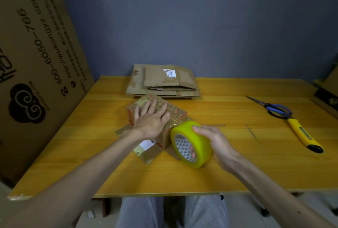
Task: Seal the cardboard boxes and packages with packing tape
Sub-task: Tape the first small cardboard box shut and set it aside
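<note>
Left hand: the left hand [152, 118] lies palm down on top of the small cardboard box [176, 113], fingers straight and spread, gripping nothing; the forearm reaches in from the lower left.
Right hand: the right hand [214, 141] is wrapped round the tape roll [198, 137], thumb over the outer rim and fingertips tucked inside the core; the forearm comes in from the lower right.
Tape roll: yellow-green, standing on edge, held just beside the box's near right corner.
Box: mid-worktop, turned at an angle, with a flap bearing a white label spread out towards the person.
Worktop: the yellow wooden worktop [219, 169] also carries a stack of flattened cartons [162, 83] behind the box.
Far right: scissors [274, 107] and a yellow utility knife [301, 134], well apart from both hands.
Left side: a large cardboard sheet [36, 44] leans upright.
</note>
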